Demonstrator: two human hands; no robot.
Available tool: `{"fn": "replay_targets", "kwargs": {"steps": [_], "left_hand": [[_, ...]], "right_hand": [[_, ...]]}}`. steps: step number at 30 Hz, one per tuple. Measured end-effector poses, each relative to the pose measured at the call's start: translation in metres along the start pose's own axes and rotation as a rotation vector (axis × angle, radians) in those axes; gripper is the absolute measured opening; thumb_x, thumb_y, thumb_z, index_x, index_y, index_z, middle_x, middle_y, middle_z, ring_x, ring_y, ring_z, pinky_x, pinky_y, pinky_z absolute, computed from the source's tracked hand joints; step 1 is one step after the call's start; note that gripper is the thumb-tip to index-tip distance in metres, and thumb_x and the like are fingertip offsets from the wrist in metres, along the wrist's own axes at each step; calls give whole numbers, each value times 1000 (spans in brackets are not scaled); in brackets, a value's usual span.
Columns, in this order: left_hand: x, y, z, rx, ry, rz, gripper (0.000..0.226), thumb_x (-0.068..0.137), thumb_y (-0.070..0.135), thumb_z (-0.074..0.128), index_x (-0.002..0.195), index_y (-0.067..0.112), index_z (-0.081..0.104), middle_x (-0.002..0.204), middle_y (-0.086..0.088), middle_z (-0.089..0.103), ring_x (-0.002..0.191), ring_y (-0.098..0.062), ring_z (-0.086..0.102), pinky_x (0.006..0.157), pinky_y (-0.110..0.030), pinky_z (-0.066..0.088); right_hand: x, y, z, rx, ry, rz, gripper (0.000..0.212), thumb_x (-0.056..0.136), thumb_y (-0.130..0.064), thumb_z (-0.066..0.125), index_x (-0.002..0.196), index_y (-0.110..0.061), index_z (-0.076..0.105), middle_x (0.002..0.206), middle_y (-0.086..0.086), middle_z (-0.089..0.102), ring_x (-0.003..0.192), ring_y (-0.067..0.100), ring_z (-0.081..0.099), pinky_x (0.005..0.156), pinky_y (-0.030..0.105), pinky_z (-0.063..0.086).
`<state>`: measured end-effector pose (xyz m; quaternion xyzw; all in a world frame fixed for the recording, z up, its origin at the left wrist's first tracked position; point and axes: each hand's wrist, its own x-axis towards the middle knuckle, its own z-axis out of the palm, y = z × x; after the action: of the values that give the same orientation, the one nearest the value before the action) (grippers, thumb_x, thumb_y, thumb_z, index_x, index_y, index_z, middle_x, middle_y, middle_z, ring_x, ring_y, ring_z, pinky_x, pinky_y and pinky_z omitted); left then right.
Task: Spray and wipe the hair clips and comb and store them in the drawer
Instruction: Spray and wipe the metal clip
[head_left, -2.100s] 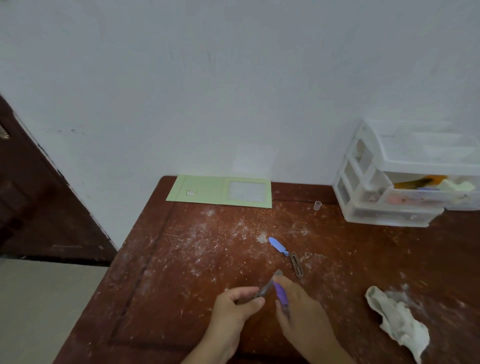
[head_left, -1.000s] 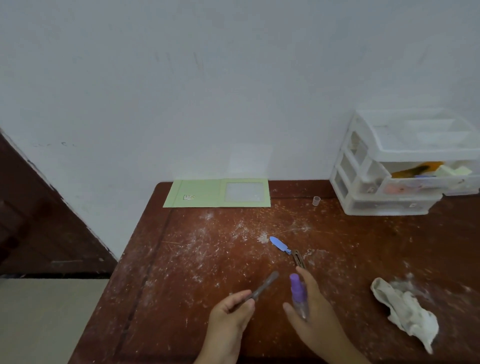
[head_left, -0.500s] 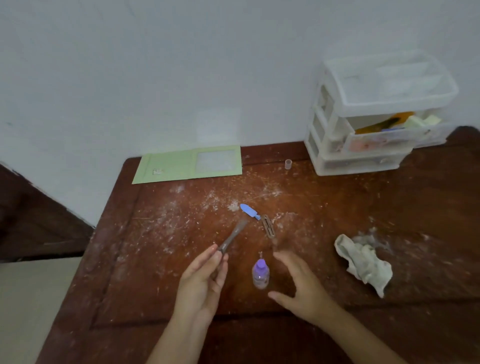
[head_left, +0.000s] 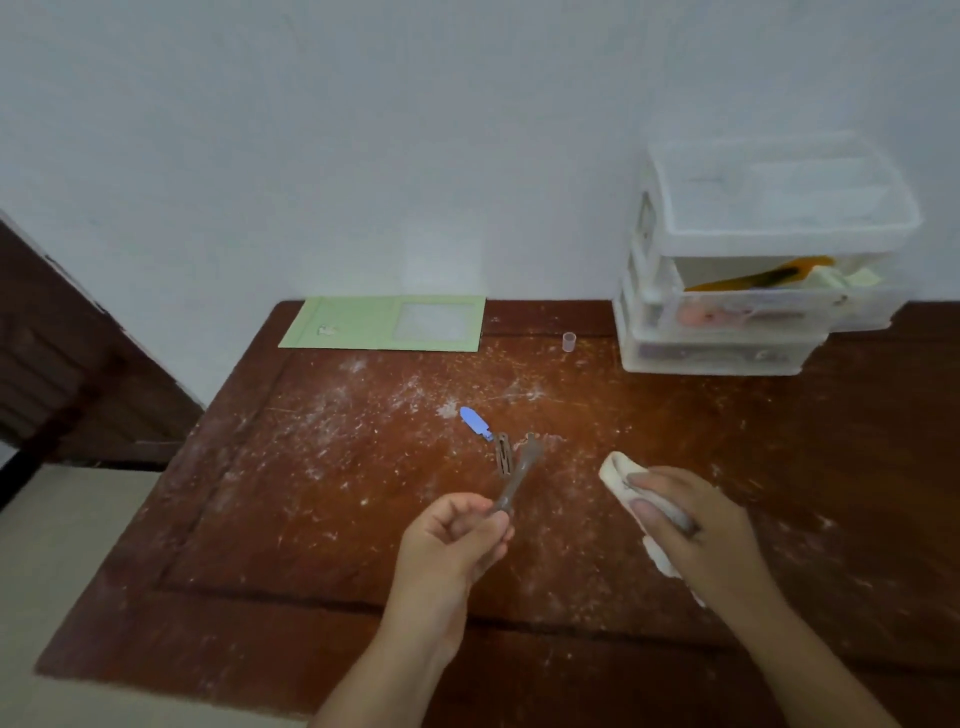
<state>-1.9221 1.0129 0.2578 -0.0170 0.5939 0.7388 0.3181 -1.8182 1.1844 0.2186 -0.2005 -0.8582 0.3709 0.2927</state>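
Note:
My left hand (head_left: 452, 540) pinches the end of a long brown hair clip (head_left: 521, 475) and holds it tilted above the table. To its right, my right hand (head_left: 696, 525) grips a crumpled white cloth (head_left: 615, 475), a short gap away from the clip. A blue hair clip (head_left: 475, 422) and a second brown clip (head_left: 504, 460) lie on the table just beyond the held one. At the back right, a clear plastic drawer unit (head_left: 753, 312) has its upper drawers pulled out. I see neither the spray bottle nor a comb.
The brown wooden table (head_left: 311, 519) is scratched and dusted with white powder. A green folder (head_left: 384, 323) lies against the wall, and a small clear cap (head_left: 569, 342) stands left of the drawer unit. The table's left edge drops to the floor.
My right hand set the purple spray bottle down, reached right and picked up the white cloth. My left hand kept hold of the brown clip. The camera has tilted down.

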Motion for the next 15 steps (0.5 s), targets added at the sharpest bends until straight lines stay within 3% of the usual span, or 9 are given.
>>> {"fn": "replay_targets", "kwargs": {"steps": [2,6,9,11,15], "left_hand": [[-6,-9,9,67,7,25,19,78,-11,57,71,6,60,52,0,64,48,-5,59,48,-12,49],[-20,-15,22,129,-61,126,23,71,-11,65,65,11,70,48,-1,62,45,-4,54,47,-12,46],[-31,-16,23,107,-83,144,10,61,-2,64,59,6,70,46,-6,61,42,-8,55,44,-14,46],[-33,-22,24,111,-52,126,17,72,-15,62,66,1,66,46,-7,61,42,-9,57,43,-15,47],[-31,-35,31,87,21,39,22,77,-20,52,69,-2,61,43,-6,61,39,-9,57,41,-15,47]], "right_hand": [[0,-21,-3,-47,-52,-316,28,89,-35,50,97,-15,68,102,-8,57,93,-2,49,82,2,38],[2,-32,4,-119,-161,-635,19,94,-22,43,106,-18,57,109,-7,52,84,11,46,78,12,36],[-1,-26,0,-118,-131,-678,20,91,-15,46,107,-15,57,105,-6,55,77,13,44,72,14,39],[-3,-20,-3,-129,-121,-682,20,89,-14,48,103,-12,62,99,-2,62,76,13,44,71,14,39],[6,5,-7,-310,-142,-505,19,80,-11,56,90,-8,71,87,2,69,75,10,45,68,16,40]]}}
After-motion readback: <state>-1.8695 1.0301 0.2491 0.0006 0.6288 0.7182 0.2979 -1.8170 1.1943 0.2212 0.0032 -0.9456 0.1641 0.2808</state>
